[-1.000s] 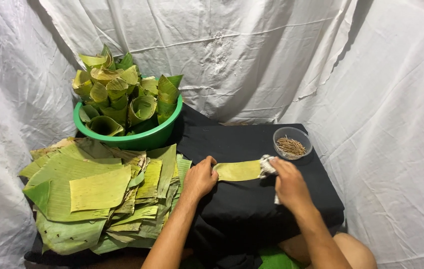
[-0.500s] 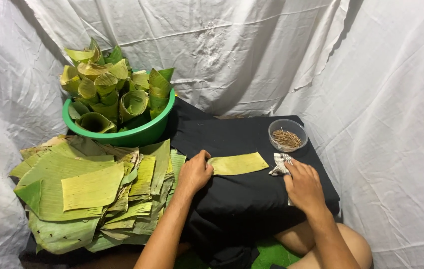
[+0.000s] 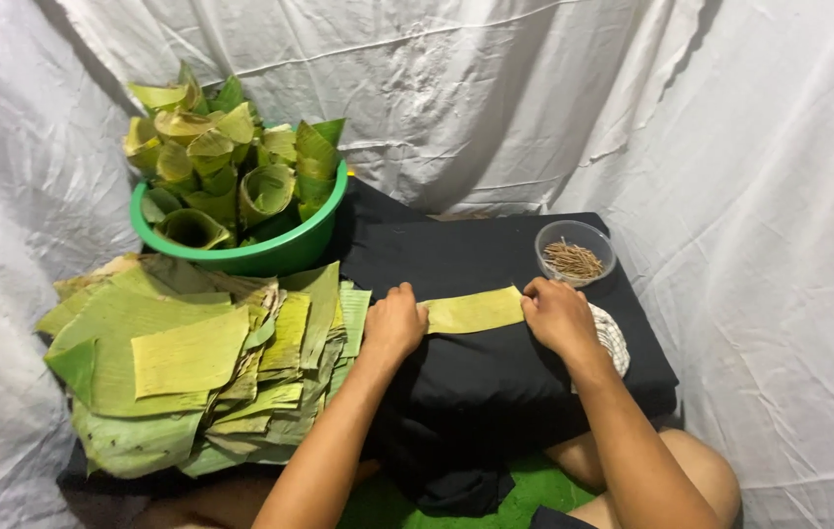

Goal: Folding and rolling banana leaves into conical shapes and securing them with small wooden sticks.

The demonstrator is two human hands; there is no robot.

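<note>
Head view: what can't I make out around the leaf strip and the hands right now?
- Both ends of the leaf strip: covered by the left hand and right hand.
- Checked cloth: mostly under the right hand.
- Thin sticks in the clear bowl: too small to count.
- Lower leaves in the pile: buried.

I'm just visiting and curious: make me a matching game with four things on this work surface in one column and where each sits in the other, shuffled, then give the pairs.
Things:
1. green bowl
2. clear cup of thin sticks
3. leaf strip
4. pile of flat leaves

Places:
A. stretched between the left hand and right hand
B. far left, filled with rolled leaf cones
C. near left, beside the left hand
D. far right of the black cloth

Pairs: 1-B, 2-D, 3-A, 4-C
</note>
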